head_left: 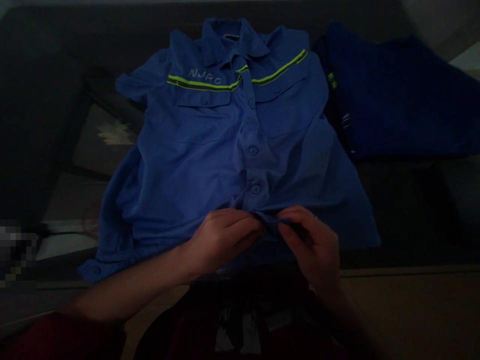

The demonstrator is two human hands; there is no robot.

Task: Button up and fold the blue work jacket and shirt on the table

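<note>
The left hand (227, 234) and right hand (313, 239) both pinch the blue work shirt (221, 150) closely, its button placket (252, 170) running away beyond the grip.

White letters (205, 76) "NJP" plus an unclear fourth on the blue shirt (195, 165)

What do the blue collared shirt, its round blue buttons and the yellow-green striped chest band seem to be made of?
Blue collared shirt: probably matt woven cotton or blend; it creases softly.
Round blue buttons: likely smooth plastic, with raised-looking rims.
Yellow-green striped chest band: seemingly bright fabric tape; it bends with the folds.
</note>
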